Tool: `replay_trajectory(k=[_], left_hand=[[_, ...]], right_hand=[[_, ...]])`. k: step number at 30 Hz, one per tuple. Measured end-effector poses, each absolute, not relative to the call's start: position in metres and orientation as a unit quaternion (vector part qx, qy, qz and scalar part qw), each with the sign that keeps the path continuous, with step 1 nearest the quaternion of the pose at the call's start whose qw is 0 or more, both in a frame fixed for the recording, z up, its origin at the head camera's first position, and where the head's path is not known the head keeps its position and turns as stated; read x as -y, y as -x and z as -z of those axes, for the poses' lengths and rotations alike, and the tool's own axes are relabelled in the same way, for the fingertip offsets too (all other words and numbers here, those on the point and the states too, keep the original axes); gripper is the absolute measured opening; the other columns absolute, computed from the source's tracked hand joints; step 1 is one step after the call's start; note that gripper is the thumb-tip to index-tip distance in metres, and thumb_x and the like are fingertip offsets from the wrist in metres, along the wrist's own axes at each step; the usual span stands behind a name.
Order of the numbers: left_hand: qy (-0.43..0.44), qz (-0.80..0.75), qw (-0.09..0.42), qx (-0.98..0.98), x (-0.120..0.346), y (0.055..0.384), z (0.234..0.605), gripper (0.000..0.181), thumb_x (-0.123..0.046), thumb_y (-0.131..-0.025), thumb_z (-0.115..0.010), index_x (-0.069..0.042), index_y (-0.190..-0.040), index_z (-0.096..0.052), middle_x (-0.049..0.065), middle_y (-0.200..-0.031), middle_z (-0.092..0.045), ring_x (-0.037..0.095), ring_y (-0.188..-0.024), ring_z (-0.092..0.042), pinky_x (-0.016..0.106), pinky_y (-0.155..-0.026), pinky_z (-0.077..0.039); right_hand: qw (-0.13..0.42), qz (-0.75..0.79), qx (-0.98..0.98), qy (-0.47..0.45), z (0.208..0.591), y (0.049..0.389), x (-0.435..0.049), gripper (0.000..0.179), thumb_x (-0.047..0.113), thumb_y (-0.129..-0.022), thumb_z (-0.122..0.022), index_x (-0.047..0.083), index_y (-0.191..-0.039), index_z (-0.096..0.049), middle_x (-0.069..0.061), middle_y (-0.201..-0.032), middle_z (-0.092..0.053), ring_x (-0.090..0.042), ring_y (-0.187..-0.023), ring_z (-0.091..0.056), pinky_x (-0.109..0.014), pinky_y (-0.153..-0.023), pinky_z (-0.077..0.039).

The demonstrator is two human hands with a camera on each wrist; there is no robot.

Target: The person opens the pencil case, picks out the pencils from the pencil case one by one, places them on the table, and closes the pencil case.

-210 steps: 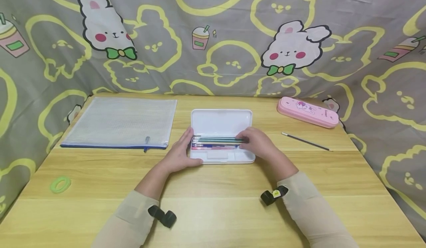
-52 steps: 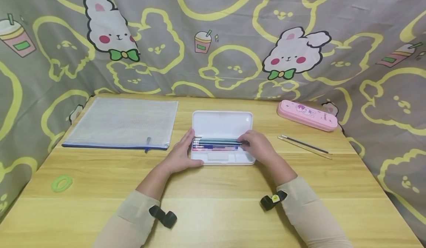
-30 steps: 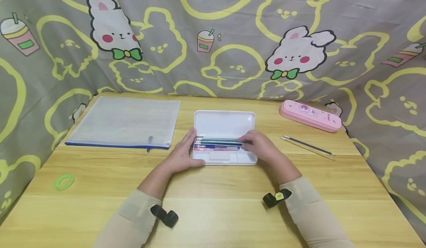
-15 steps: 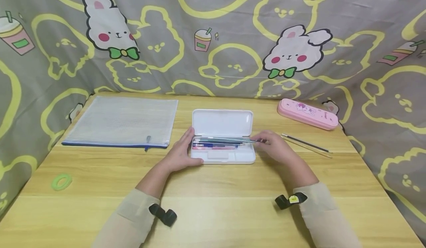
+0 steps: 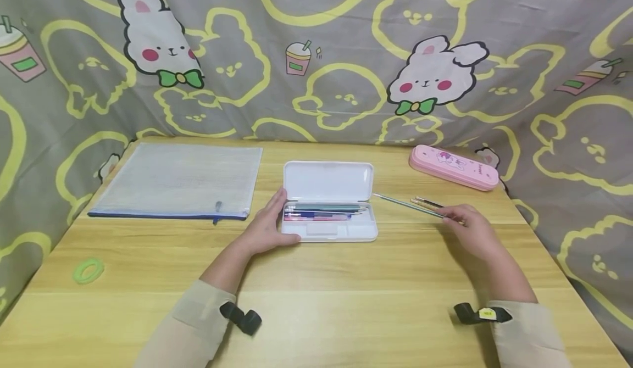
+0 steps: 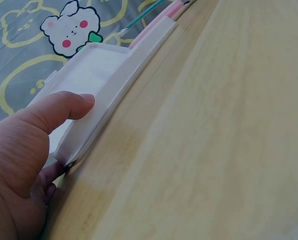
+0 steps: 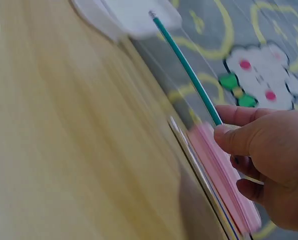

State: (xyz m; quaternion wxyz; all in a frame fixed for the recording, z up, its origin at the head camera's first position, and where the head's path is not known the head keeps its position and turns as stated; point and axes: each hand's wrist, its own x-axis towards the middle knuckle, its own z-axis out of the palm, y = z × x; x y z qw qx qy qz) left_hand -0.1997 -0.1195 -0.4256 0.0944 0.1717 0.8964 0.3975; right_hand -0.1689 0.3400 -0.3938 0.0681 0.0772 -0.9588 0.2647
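Note:
A white pencil case [image 5: 328,181] lies with its lid raised in the middle of the table. My left hand [image 5: 264,228] holds its left end, thumb at the front wall and fingers around the back corner. Several green pencils [image 5: 326,207], some pens [image 5: 316,216] and a pale block [image 5: 321,229] lie inside. To the right, my right hand [image 5: 470,228] pinches a green pencil [image 7: 186,69] near one end between thumb and fingers. Its white-tipped end points left towards the case. Two pencils [image 7: 201,175] lie on the table below that hand, partly hidden by it in the head view.
A pink pencil case [image 5: 455,167], closed, stands at the back right. At the back left lies a white mesh zip pouch [image 5: 178,181] with a blue zipper edge. A light green ring [image 5: 88,271] is at the left. A patterned cloth [image 5: 346,49] hangs behind the table.
A second pencil joined the one on the table at right. Since then my right hand has drawn a green pencil out of the white case and carried it right. The left hand has stayed put.

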Motion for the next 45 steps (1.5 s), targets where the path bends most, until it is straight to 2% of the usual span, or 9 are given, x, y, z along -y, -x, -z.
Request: replay_trajectory(k=[5, 12, 16, 29, 40, 45], left_hand=[[-0.172, -0.399, 0.095, -0.895, 0.120, 0.200, 0.425, 0.120, -0.040, -0.071, -0.082, -0.008, -0.158, -0.006, 0.010, -0.167, -0.001, 0.039, -0.152, -0.008, 0.058, -0.121, -0.015], [-0.171, -0.400, 0.093, -0.896, 0.121, 0.199, 0.426, 0.120, -0.040, -0.071, -0.082, -0.007, -0.158, -0.007, 0.011, -0.167, -0.002, 0.040, -0.151, -0.009, 0.058, -0.121, -0.015], [-0.178, -0.405, 0.088, -0.892, 0.120, 0.200, 0.427, 0.119, -0.038, -0.071, -0.083, -0.005, -0.158, -0.008, 0.012, -0.166, -0.002, 0.039, -0.151, -0.009, 0.057, -0.121, -0.015], [-0.177, -0.410, 0.090, -0.890, 0.119, 0.199, 0.426, 0.120, -0.038, -0.071, -0.083, -0.005, -0.158, -0.008, 0.012, -0.167, -0.002, 0.039, -0.152, -0.009, 0.058, -0.121, -0.015], [-0.177, -0.410, 0.089, -0.890, 0.121, 0.200, 0.429, 0.120, -0.039, -0.071, -0.084, -0.005, -0.158, -0.007, 0.011, -0.167, -0.001, 0.039, -0.152, -0.008, 0.056, -0.122, -0.015], [-0.178, -0.413, 0.087, -0.889, 0.120, 0.200, 0.428, 0.120, -0.038, -0.071, -0.084, -0.005, -0.158, -0.008, 0.012, -0.166, -0.002, 0.039, -0.152, -0.009, 0.057, -0.122, -0.015]], right_hand=[[0.065, -0.237, 0.969, -0.032, 0.400, 0.160, -0.371, 0.022, 0.013, -0.098, -0.056, 0.002, -0.113, -0.069, -0.019, -0.104, -0.062, -0.023, -0.090, -0.055, -0.035, -0.076, -0.043], [0.040, -0.225, 0.973, 0.008, 0.409, 0.155, -0.396, 0.023, 0.011, -0.099, -0.053, -0.001, -0.114, -0.066, -0.031, -0.114, -0.058, -0.048, -0.107, -0.053, -0.060, -0.087, -0.042], [0.029, -0.217, 0.975, 0.026, 0.412, 0.154, -0.403, 0.024, 0.010, -0.099, -0.054, -0.002, -0.116, -0.066, -0.036, -0.121, -0.056, -0.054, -0.113, -0.048, -0.066, -0.093, -0.038], [0.027, -0.236, 0.970, 0.060, 0.418, 0.153, -0.408, 0.025, 0.014, -0.099, -0.056, -0.002, -0.114, -0.067, -0.033, -0.118, -0.060, -0.049, -0.108, -0.054, -0.058, -0.086, -0.043], [0.024, -0.236, 0.969, 0.067, 0.415, 0.153, -0.405, 0.027, 0.017, -0.099, -0.055, -0.002, -0.115, -0.066, -0.032, -0.118, -0.060, -0.048, -0.106, -0.054, -0.058, -0.085, -0.043], [0.043, -0.244, 0.968, 0.047, 0.406, 0.156, -0.388, 0.029, 0.021, -0.099, -0.056, -0.001, -0.115, -0.067, -0.030, -0.115, -0.061, -0.043, -0.103, -0.057, -0.049, -0.080, -0.046]])
